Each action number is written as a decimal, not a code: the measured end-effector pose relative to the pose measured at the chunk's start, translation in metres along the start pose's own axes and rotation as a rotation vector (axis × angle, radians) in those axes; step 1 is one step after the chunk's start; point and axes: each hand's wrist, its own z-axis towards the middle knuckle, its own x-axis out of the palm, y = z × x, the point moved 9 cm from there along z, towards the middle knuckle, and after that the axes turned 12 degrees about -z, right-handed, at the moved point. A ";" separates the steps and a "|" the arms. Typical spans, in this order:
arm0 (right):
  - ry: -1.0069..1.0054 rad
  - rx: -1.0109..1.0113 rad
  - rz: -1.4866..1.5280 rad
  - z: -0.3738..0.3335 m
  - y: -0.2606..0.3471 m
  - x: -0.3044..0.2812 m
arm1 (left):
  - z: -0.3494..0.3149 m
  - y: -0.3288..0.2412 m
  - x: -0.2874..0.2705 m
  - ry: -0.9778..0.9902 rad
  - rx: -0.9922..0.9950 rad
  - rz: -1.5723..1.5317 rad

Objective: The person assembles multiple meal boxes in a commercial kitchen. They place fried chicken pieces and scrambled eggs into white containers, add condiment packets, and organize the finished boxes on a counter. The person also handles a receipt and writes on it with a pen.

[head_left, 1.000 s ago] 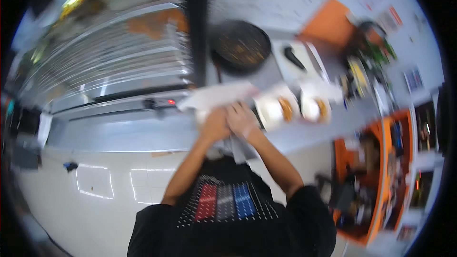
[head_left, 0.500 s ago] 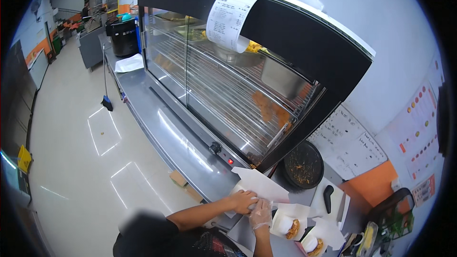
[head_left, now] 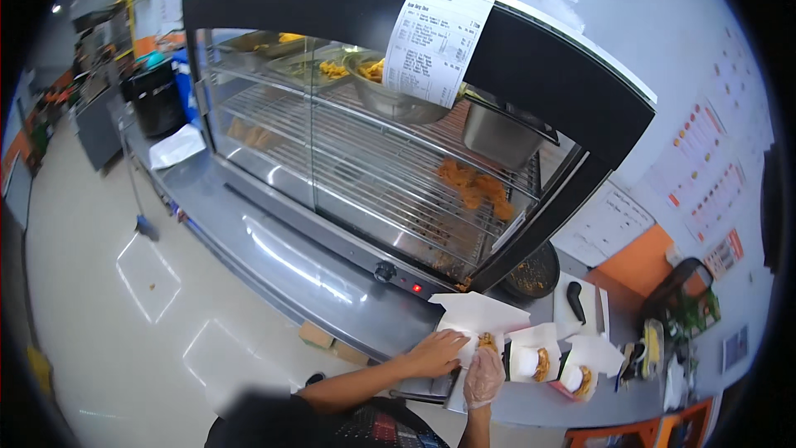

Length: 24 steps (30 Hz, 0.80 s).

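An unfolded white paper food box (head_left: pixel 479 313) stands on the steel counter, its lid raised toward the glass cabinet. My left hand (head_left: pixel 439 354), bare, is closed on the box's left side. My right hand (head_left: pixel 483 379), in a clear plastic glove, is at the box's near right corner. Its fingertips close around a piece of fried chicken (head_left: pixel 487 340) just inside; the glove partly covers them. To the right, two more open boxes hold a white mound that looks like rice and brown fried chicken: the middle box (head_left: pixel 547 337) and the right box (head_left: pixel 605 357).
A glass food warmer (head_left: pixel 381 199) rises behind the boxes, with fried pieces (head_left: pixel 473 185) on its rack and a paper receipt (head_left: pixel 438 41) hanging in front. A dark round pan (head_left: pixel 535 274) and a black-handled tool (head_left: pixel 575 302) on a white board (head_left: pixel 590 315) lie at right.
My hands, together over the box before, are now apart; the right has moved right. Fried chicken now shows at its fingertips. The whole view has shifted.
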 end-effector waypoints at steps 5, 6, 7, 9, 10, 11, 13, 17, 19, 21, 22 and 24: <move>-0.044 0.452 0.231 -0.063 0.038 0.042 | -0.090 -0.009 -0.069 -0.212 -0.029 -0.415; 0.002 0.524 0.255 -0.080 0.046 0.064 | -0.103 -0.002 -0.075 -0.172 -0.100 -0.470; -0.018 0.479 0.155 -0.098 0.056 0.086 | -0.114 0.003 -0.078 -0.124 -0.168 -0.528; 0.065 0.519 0.169 -0.124 0.083 0.117 | -0.136 0.006 -0.103 -0.112 -0.116 -0.486; 0.156 0.606 0.280 -0.125 0.099 0.125 | -0.148 0.015 -0.111 -0.100 -0.136 -0.483; 0.242 0.688 0.391 -0.129 0.109 0.133 | -0.160 0.025 -0.117 -0.089 -0.152 -0.480; 0.247 0.714 0.542 -0.149 0.115 0.149 | -0.183 0.040 -0.132 -0.109 -0.185 -0.475; 0.297 0.647 0.439 -0.154 0.130 0.155 | -0.218 0.055 -0.167 -0.153 -0.280 -0.439; 0.394 0.810 0.628 -0.163 0.126 0.174 | -0.224 0.041 -0.177 -0.092 -0.254 -0.416; 0.421 0.890 0.740 -0.160 0.137 0.183 | -0.220 0.013 -0.182 -0.008 -0.154 -0.398; 0.435 0.929 0.795 -0.156 0.145 0.187 | -0.218 0.000 -0.183 0.011 -0.099 -0.355; 0.447 0.907 0.810 -0.153 0.150 0.202 | -0.210 -0.027 -0.177 0.056 0.022 -0.276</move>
